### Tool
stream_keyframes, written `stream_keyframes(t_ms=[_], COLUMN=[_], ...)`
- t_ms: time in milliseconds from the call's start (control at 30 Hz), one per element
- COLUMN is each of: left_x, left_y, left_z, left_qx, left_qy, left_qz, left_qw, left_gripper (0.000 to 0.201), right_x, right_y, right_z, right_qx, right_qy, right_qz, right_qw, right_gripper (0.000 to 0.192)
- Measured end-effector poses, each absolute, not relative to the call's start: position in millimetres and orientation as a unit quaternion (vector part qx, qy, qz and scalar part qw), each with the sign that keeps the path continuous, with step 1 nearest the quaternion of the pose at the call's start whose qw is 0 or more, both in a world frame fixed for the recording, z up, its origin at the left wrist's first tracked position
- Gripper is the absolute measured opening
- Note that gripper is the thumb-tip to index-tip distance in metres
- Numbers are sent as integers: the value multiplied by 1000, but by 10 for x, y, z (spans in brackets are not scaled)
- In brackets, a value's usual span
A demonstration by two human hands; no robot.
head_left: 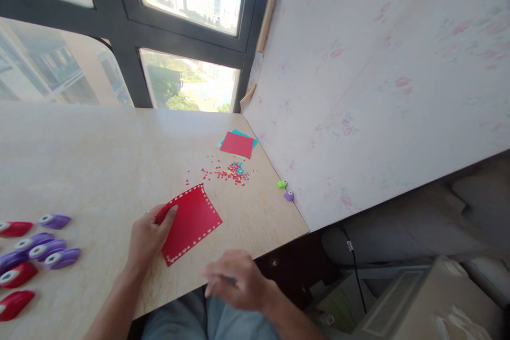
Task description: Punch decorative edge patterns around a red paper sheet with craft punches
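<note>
My left hand point(153, 231) grips the left edge of a red paper sheet point(193, 218), its thumb on top. Small punched holes run along the sheet's visible edges, and the table's pale surface shows through them. The sheet is tilted a little over the table. My right hand point(237, 279) is in front of the table's near edge, above my lap, slightly blurred. Its fingers are loosely bent with a gap at the thumb, and nothing shows in them. Beyond the sheet lies a pile of tiny red and blue paper cutouts point(238, 171).
Red and blue paper sheets point(238, 144) are stacked near the wall point(358, 79). A green craft punch point(282, 184) and a small purple one point(289, 196) sit against the wall's foot. Several larger purple punches point(62, 258) and red punches point(18, 275) lie at the left. Windows rise behind the table point(99, 159).
</note>
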State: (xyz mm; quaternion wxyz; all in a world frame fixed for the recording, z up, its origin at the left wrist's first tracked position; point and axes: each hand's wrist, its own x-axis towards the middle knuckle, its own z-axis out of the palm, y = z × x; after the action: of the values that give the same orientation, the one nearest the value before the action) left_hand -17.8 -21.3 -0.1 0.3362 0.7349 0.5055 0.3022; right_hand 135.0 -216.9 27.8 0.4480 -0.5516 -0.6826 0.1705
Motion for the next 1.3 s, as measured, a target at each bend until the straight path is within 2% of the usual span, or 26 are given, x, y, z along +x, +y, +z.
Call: stream_keyframes(t_ms=[100,167,233,367,600,700,867,933,1133,1300], left_x=[-176,-173,-171,-171,-164,-163,-166,-166,-164,-163], left_y=[-212,-215,-220,-230,-248,-253,-256,-258,-272,-274], left_z=[13,23,31,41,64,69,55,53,64,66], left_qx=[740,741,740,736,729,728,728,724,721,719], left_qy=[506,507,509,513,527,528,527,530,524,521], left_qz=[302,299,297,298,297,296,296,296,306,311], left_qw=[325,324,324,326,321,321,324,327,335,340], left_gripper=[41,41,41,42,42,42,41,41,37,35], right_x=[1976,2375,2664,2860,2905,2964,2962,2946,3014,3050], right_y=[-2127,-2087,-2038,-1907,-1689,-1669,-1723,-1757,-1792,-1804], right_z=[304,304,287,237,180,179,151,130,85,86], right_qx=[-682,-771,-824,-868,-887,-881,-862,-849,-840,-827], right_qy=[-516,-414,-358,-307,-232,-213,-272,-289,-227,-266], right_qz=[180,142,128,165,179,199,199,182,207,217], right_qw=[486,462,419,355,357,372,378,403,448,445], right_gripper=[25,30,47,73,86,83,55,57,82,62])
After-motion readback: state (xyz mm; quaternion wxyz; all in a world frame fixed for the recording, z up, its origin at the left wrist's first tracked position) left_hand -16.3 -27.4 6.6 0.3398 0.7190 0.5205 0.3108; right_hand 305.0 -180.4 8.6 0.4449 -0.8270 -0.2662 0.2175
